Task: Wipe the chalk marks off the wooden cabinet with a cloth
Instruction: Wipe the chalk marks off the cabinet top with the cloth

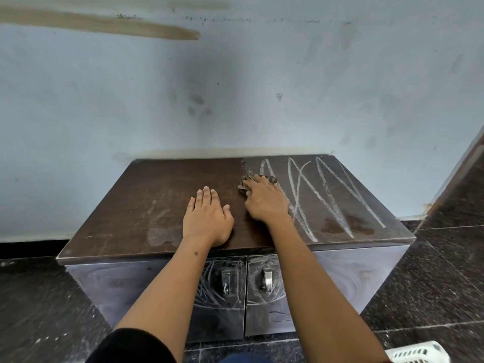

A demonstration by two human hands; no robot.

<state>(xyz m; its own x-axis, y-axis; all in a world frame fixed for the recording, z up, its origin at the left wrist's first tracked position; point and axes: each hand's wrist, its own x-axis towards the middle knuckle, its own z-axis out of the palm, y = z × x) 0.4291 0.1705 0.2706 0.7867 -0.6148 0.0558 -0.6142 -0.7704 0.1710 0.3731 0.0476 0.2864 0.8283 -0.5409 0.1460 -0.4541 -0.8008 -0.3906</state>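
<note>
A low dark wooden cabinet (146, 205) stands against the wall. White chalk marks (322, 195) zigzag over the right half of its top; the left half shows only faint smears. My right hand (264, 201) presses a small crumpled patterned cloth (246, 183) on the top, at the left edge of the marks. Flat on the top, just left of it, rests my left hand (207, 218), fingers together, holding nothing. Chalk scribbles (217, 289) also cover the two front doors around their metal handles (225, 281).
A pale blue stained wall (235, 87) rises right behind the cabinet. Dark speckled floor tiles (432, 284) surround it. A dark door frame (461, 174) slants at the far right. A white perforated object (419, 353) lies at the bottom right corner.
</note>
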